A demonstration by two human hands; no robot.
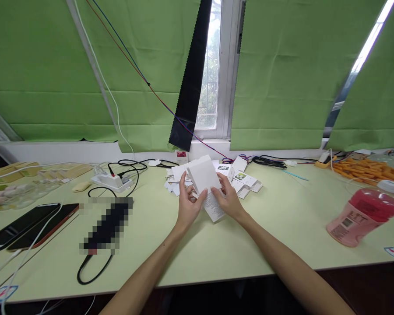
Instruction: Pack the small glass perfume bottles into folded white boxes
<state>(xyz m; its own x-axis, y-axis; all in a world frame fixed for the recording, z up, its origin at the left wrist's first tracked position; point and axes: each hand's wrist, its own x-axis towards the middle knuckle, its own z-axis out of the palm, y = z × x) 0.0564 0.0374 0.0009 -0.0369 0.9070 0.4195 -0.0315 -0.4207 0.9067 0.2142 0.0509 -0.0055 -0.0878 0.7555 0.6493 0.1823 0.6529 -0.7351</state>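
Between my hands, above the table's middle, is a white paper box (204, 175), tilted, with a printed panel (214, 209) angled down below my thumbs. My left hand (188, 201) grips its left side, thumb on the front and fingers behind. On the right edge my right hand (228, 197) holds it the same way, the thumbs close together. The fingers behind the box are partly hidden. Just beyond it lies a pile of flat white boxes (246, 180), some with small green pictures.
Two phones (36, 225) and a blurred-out dark device (108, 225) lie at left. A white power strip (113, 181) with cables stands behind them. At right are a pink bottle (361, 214), orange pieces (364, 169) and a blue thin tool (295, 176). Green blinds (282, 87) hang behind.
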